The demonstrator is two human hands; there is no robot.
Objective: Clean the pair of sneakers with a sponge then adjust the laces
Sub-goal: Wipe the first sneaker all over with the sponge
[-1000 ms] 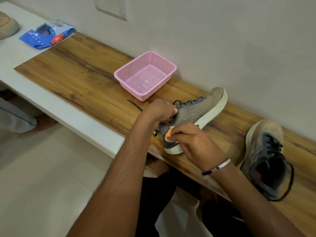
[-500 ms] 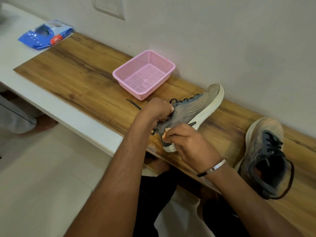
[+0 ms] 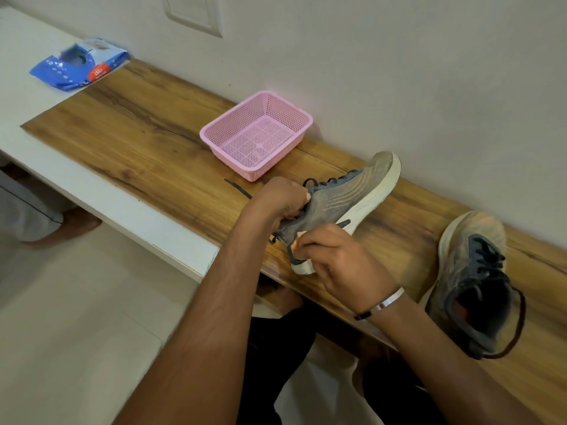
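Note:
A grey sneaker point(image 3: 343, 199) with a white sole lies tipped on its side on the wooden shelf point(image 3: 138, 148), toe toward the wall. My left hand point(image 3: 280, 199) grips its collar near the laces. My right hand point(image 3: 340, 262) holds an orange sponge point(image 3: 297, 239) pressed against the heel; most of the sponge is hidden under my fingers. The second sneaker point(image 3: 474, 280), dusty with dark laces, stands on the shelf to the right, its opening toward me and one lace looping over the front edge.
A pink mesh basket point(image 3: 256, 134) stands by the wall behind the held sneaker. A blue packet point(image 3: 78, 67) lies at the far left on the white ledge point(image 3: 92, 191). A loose dark lace end point(image 3: 237, 188) trails left of my left hand.
My right hand with the sponge has shifted slightly along the heel of the sneaker. The sneaker has tilted a little in my left hand.

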